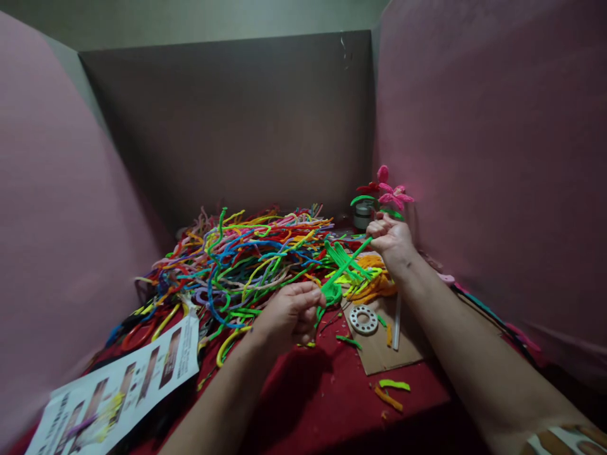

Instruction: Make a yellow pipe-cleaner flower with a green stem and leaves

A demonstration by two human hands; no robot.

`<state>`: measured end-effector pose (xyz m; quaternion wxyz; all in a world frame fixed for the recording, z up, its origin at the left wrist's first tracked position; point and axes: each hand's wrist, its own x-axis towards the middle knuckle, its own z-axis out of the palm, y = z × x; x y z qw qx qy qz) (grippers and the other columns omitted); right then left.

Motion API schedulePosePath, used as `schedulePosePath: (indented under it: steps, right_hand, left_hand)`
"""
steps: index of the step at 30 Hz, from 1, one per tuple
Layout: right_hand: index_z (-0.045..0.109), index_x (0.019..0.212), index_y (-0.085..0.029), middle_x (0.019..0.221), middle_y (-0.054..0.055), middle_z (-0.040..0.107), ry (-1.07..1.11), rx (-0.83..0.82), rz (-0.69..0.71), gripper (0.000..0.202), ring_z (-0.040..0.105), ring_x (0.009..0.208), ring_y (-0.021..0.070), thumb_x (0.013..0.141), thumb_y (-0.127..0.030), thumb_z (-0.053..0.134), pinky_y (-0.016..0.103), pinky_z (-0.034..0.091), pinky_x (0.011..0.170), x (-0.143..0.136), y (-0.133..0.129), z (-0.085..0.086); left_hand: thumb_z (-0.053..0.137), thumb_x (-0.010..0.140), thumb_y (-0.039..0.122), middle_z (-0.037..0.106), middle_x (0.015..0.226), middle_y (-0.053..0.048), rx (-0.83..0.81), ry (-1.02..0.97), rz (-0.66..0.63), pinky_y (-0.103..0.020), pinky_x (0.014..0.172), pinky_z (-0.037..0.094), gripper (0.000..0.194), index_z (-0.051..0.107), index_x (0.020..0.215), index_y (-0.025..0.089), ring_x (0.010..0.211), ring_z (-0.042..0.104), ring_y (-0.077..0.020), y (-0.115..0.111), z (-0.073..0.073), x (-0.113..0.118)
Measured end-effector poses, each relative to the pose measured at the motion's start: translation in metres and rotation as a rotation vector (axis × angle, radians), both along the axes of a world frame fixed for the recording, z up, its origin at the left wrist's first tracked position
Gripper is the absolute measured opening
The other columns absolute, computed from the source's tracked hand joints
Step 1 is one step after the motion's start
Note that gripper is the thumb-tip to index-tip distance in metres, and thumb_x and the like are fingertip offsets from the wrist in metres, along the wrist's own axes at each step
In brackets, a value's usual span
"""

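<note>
The left hand [296, 309] pinches a green fuzzy stem [349, 261], which slants up to the right hand's [389, 239] grip at two o'clock. The step appears to be straightening it; the next move likely calls for steady, even tension.

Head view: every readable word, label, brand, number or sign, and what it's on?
None readable.
Printed sheet, lower left: lines of dark characters, too small and blurred to read.
Container behind the right hand: any marking too small to tell.
</note>
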<state>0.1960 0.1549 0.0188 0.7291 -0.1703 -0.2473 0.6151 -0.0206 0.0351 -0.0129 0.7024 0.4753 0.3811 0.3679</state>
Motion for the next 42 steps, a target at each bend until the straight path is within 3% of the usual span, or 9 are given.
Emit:
schedulePosePath:
  steps: [5, 9, 12, 15, 19, 23, 29, 34, 42]
  right_hand:
    - [0.039, 0.062, -0.018, 0.038, -0.012, 0.005, 0.096, -0.058, -0.014, 0.033, 0.011, 0.028, 0.0041, 0.093, -0.02, 0.026, 0.014, 0.017, 0.028, 0.0, -0.006, 0.005]
    - [0.04, 0.062, -0.018, 0.037, -0.012, 0.008, 0.149, -0.065, 0.032, 0.029, 0.013, 0.027, 0.0033, 0.09, -0.025, 0.038, 0.014, 0.016, 0.028, -0.003, -0.01, 0.006]
    - [0.042, 0.063, -0.017, 0.036, -0.012, 0.011, 0.146, -0.074, 0.11, 0.029, 0.014, 0.027, 0.0034, 0.091, -0.02, 0.035, 0.015, 0.015, 0.028, -0.008, -0.015, 0.005]
    - [0.045, 0.066, -0.015, 0.034, -0.012, 0.013, 0.097, -0.097, 0.194, 0.028, 0.014, 0.028, 0.0035, 0.091, -0.017, 0.033, 0.015, 0.015, 0.028, -0.021, -0.022, 0.001]
    - [0.048, 0.067, -0.013, 0.034, -0.012, 0.016, 0.019, -0.135, 0.226, 0.026, 0.014, 0.028, 0.0034, 0.09, -0.016, 0.035, 0.015, 0.014, 0.028, -0.042, -0.033, -0.002]
    - [0.048, 0.067, -0.014, 0.033, -0.011, 0.017, -0.064, -0.14, 0.213, 0.025, 0.014, 0.028, 0.0035, 0.088, -0.015, 0.036, 0.015, 0.013, 0.029, -0.053, -0.04, -0.003]
    - [0.048, 0.066, -0.014, 0.032, -0.011, 0.018, -0.102, -0.148, 0.23, 0.025, 0.013, 0.028, 0.0034, 0.089, -0.017, 0.036, 0.016, 0.012, 0.03, -0.056, -0.043, -0.004]
    - [0.047, 0.066, -0.014, 0.032, -0.011, 0.018, -0.102, -0.159, 0.206, 0.025, 0.013, 0.028, 0.0031, 0.089, -0.017, 0.037, 0.016, 0.011, 0.03, -0.057, -0.043, -0.004]
    - [0.048, 0.067, -0.013, 0.032, -0.011, 0.019, -0.082, -0.137, 0.166, 0.024, 0.015, 0.029, 0.003, 0.088, -0.016, 0.038, 0.015, 0.013, 0.032, -0.057, -0.041, -0.004]
  left_hand:
    - [0.061, 0.068, 0.033, 0.026, 0.039, 0.01, 0.152, 0.288, 0.165, -0.014, 0.032, 0.012, 0.022, 0.049, 0.061, 0.016, 0.033, 0.017, -0.0019, 0.016, 0.014, -0.035]
    - [0.058, 0.067, 0.031, 0.029, 0.037, 0.009, 0.275, 0.416, 0.449, -0.015, 0.033, 0.014, 0.02, 0.048, 0.058, 0.015, 0.032, 0.02, -0.0022, 0.025, 0.019, -0.051]
    - [0.056, 0.068, 0.029, 0.032, 0.037, 0.008, 0.396, 0.473, 0.624, -0.015, 0.034, 0.017, 0.017, 0.05, 0.059, 0.015, 0.032, 0.025, -0.003, 0.025, 0.019, -0.049]
    - [0.058, 0.071, 0.033, 0.037, 0.042, 0.008, 0.484, 0.397, 0.533, -0.016, 0.037, 0.021, 0.018, 0.057, 0.071, 0.016, 0.036, 0.03, -0.0037, 0.019, 0.018, -0.035]
    - [0.062, 0.071, 0.037, 0.059, 0.068, 0.0, 0.398, 0.311, 0.27, -0.019, 0.05, 0.037, 0.025, 0.063, 0.084, 0.016, 0.053, 0.051, -0.0077, 0.006, 0.017, -0.013]
    - [0.061, 0.072, 0.036, 0.063, 0.074, -0.003, 0.37, 0.382, 0.07, -0.022, 0.06, 0.041, 0.025, 0.065, 0.083, 0.014, 0.064, 0.055, -0.0116, 0.0, 0.016, -0.001]
    - [0.056, 0.076, 0.038, 0.066, 0.073, -0.007, 0.331, 0.353, -0.041, -0.027, 0.066, 0.043, 0.029, 0.067, 0.077, 0.012, 0.066, 0.058, -0.0147, 0.002, 0.011, 0.002]
    - [0.059, 0.074, 0.033, 0.064, 0.065, -0.007, 0.203, 0.312, -0.1, -0.024, 0.06, 0.043, 0.025, 0.066, 0.069, 0.01, 0.058, 0.057, -0.0121, -0.002, 0.009, 0.008]
    - [0.062, 0.072, 0.031, 0.055, 0.052, -0.001, 0.051, 0.133, -0.029, -0.018, 0.042, 0.038, 0.022, 0.059, 0.064, 0.011, 0.041, 0.049, -0.0067, -0.003, -0.002, 0.016]
